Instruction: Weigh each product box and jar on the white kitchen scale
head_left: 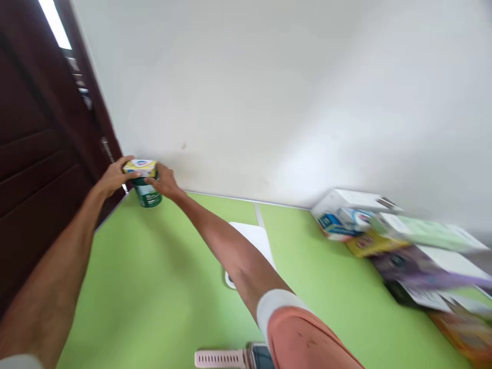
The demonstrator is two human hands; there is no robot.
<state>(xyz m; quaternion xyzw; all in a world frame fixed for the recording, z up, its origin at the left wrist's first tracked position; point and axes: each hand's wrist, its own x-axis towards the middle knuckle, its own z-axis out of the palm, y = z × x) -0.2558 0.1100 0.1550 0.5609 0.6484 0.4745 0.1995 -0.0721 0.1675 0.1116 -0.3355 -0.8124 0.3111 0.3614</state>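
My left hand and my right hand are at the far left corner, closed on opposite ends of a small yellow and white box. Right below it stands a dark green canister on the green tabletop. The box looks to be on the canister's top, but the fingers hide much of where they meet. My right forearm crosses over a flat white object that it partly hides.
Several blurred boxes and packets, among them a purple pack and a white box, lie heaped at the right by the white wall. A pink-strapped watch lies at the near edge. A dark brown door borders the left.
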